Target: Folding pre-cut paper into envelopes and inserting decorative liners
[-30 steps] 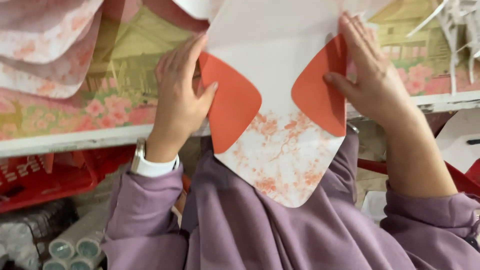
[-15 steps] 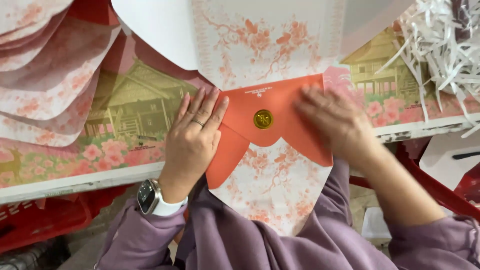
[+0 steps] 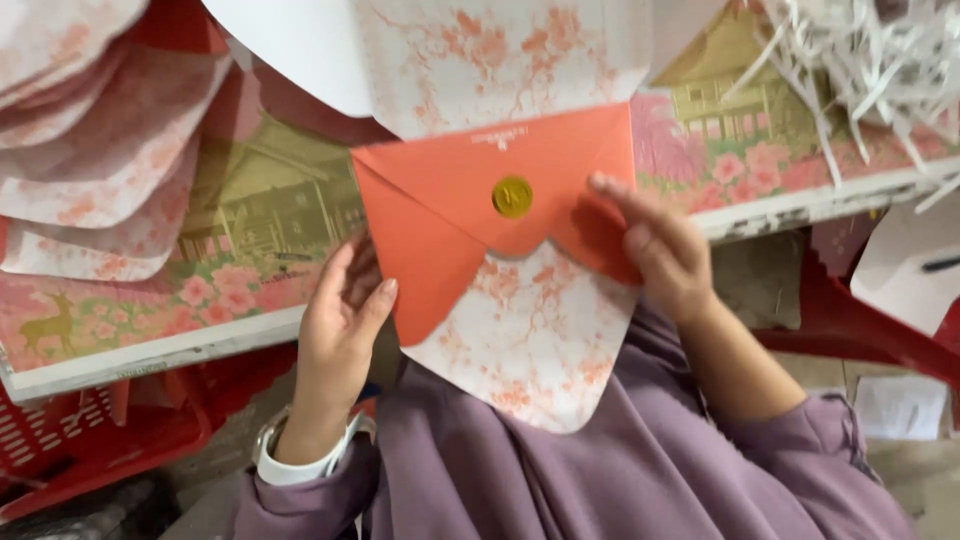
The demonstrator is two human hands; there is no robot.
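Head view, looking down at a table edge (image 3: 160,350) covered by a printed sheet (image 3: 250,230) showing a house, pink flowers and a deer.

The envelope (image 3: 470,200) lies at the centre, partly on the table and partly overhanging its front edge above the person's lap. Its two orange side flaps are folded inward and overlap; a round gold seal (image 3: 512,197) sits where they meet. The lower flap (image 3: 530,340), pale with an orange blossom pattern, hangs unfolded toward the person. The upper part, in the same pattern, lies flat on the table.

The right hand (image 3: 665,255) rests on the right orange flap, fingers extended and pressed flat against the paper, fingertips just beside the seal but apart from it. It grips nothing; it presses only.

The left hand (image 3: 340,320) is beside the envelope's left edge, fingers straight and loosely together, palm toward the paper. Whether it touches the left flap cannot be told. It holds nothing. A white watch (image 3: 300,462) is on that wrist.

Surroundings: a stack of unfolded patterned envelope blanks (image 3: 90,150) at upper left; white shredded paper (image 3: 860,60) at upper right; a red basket (image 3: 90,450) below the table at left. The person wears purple sleeves (image 3: 620,480)
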